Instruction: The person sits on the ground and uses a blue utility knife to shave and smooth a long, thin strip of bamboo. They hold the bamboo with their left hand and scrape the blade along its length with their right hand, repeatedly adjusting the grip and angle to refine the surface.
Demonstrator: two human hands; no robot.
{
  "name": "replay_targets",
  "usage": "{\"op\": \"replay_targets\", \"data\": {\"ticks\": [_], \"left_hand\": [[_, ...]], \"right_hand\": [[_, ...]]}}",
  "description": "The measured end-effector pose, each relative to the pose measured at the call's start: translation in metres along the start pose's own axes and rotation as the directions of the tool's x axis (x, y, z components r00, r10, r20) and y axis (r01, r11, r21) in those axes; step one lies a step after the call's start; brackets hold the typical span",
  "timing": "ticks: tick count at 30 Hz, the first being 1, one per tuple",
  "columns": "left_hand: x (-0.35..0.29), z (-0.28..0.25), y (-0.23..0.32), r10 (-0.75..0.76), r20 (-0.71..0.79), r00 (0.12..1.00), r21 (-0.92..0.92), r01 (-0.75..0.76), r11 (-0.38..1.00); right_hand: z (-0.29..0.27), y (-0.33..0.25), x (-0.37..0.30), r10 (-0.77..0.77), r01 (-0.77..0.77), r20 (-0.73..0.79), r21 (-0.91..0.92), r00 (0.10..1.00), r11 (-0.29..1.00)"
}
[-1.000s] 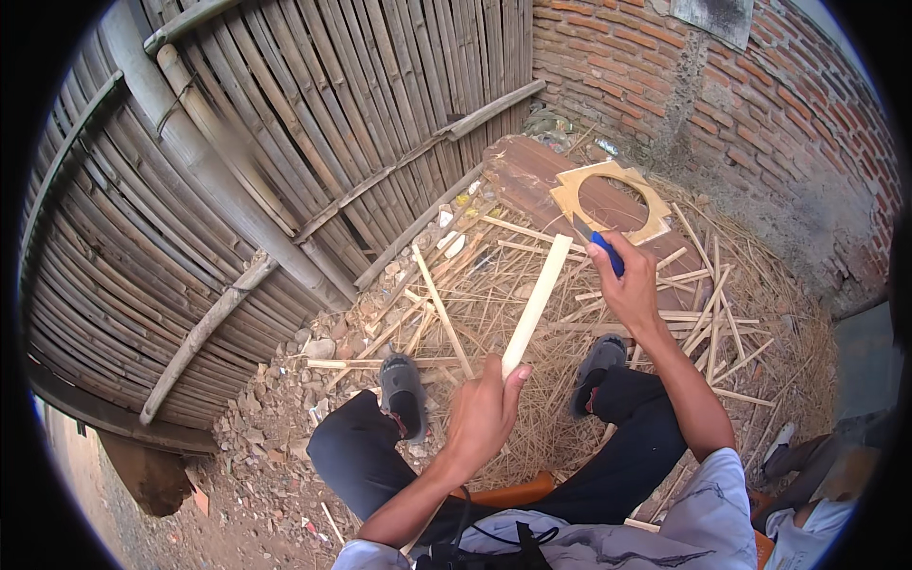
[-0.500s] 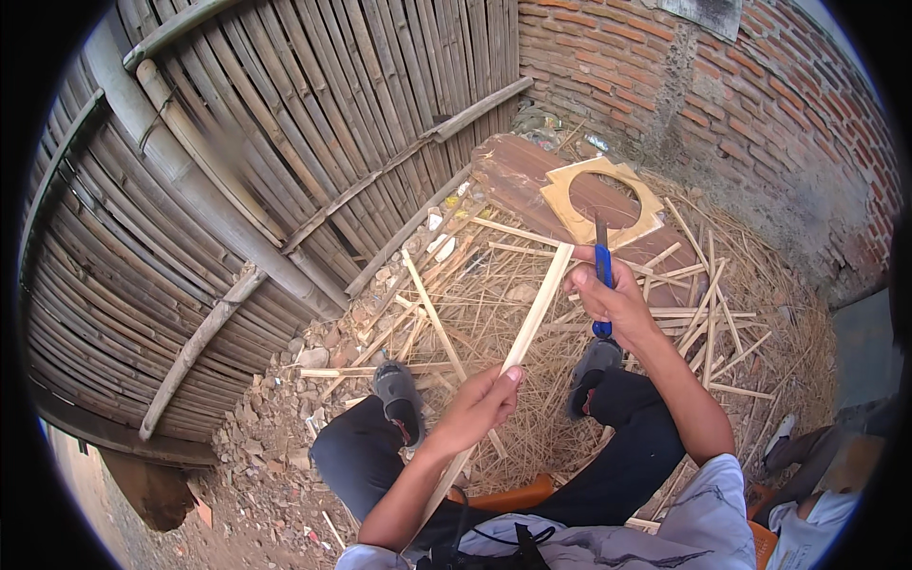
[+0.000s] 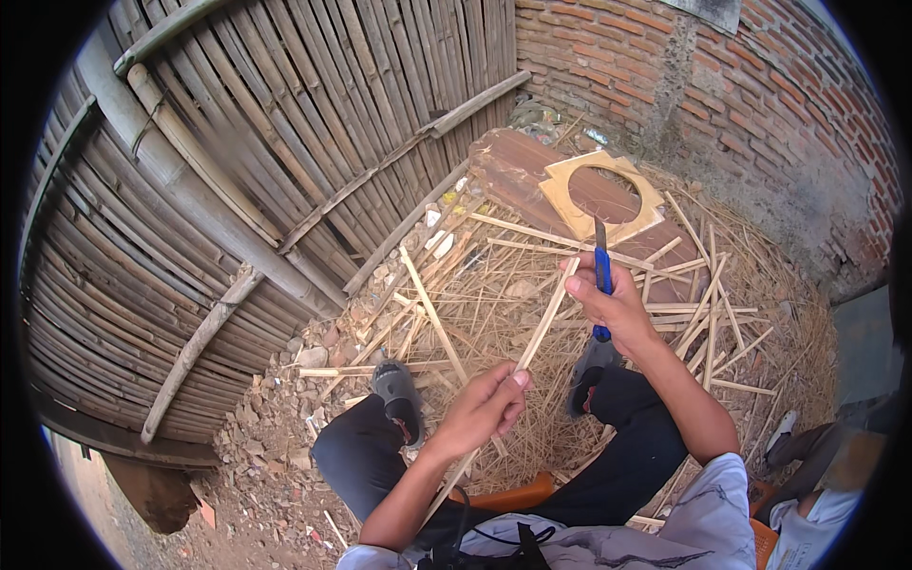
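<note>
A long, pale bamboo strip [image 3: 544,323] slants across in front of me, its far end up and to the right. My left hand [image 3: 484,407] is closed round its lower part, thumb on top. In my right hand [image 3: 613,299] is a blue utility knife [image 3: 603,275], held upright with its dark blade out and pointing away from me. The thumb and fingertips of that hand are at the strip's far end. The blade stands clear of the strip. The strip's near end runs down beneath my left forearm.
Split bamboo strips [image 3: 708,328] lie scattered over straw-like shavings [image 3: 532,437]. Beyond them, a yellowish board with a round hole [image 3: 562,195] rests on a brown board [image 3: 503,171]. A bamboo fence [image 3: 313,123] stands left, a brick wall [image 3: 608,66] behind. Another person's leg [image 3: 807,446] shows at right.
The strip has turned about its length and now shows a narrower side. Its far end has dropped slightly, and my right thumb has come against it.
</note>
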State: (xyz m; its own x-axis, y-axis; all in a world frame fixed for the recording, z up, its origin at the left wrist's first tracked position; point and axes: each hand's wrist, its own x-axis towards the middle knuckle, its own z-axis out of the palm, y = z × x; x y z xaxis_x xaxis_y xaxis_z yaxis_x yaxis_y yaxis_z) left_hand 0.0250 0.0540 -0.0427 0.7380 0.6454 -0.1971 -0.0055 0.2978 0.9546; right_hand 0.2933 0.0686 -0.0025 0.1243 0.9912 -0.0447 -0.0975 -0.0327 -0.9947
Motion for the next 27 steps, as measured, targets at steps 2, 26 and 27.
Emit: {"op": "replay_targets", "data": {"ticks": [2,26,27], "left_hand": [[0.001,-0.001,0.000,-0.023,0.020,1.000,-0.039,0.024,0.999],[-0.012,-0.018,0.007,0.062,-0.173,0.983,0.107,-0.044,0.993],[-0.012,-0.014,0.006,0.078,-0.203,0.976,0.096,-0.059,0.994]], "right_hand": [[0.001,0.000,-0.001,-0.012,0.012,-0.017,-0.026,1.000,1.000],[0.017,0.003,-0.022,-0.481,0.499,0.227,-0.652,0.847,0.571],[0.024,0.007,-0.027,-0.497,0.548,0.292,-0.660,0.817,0.513]]}}
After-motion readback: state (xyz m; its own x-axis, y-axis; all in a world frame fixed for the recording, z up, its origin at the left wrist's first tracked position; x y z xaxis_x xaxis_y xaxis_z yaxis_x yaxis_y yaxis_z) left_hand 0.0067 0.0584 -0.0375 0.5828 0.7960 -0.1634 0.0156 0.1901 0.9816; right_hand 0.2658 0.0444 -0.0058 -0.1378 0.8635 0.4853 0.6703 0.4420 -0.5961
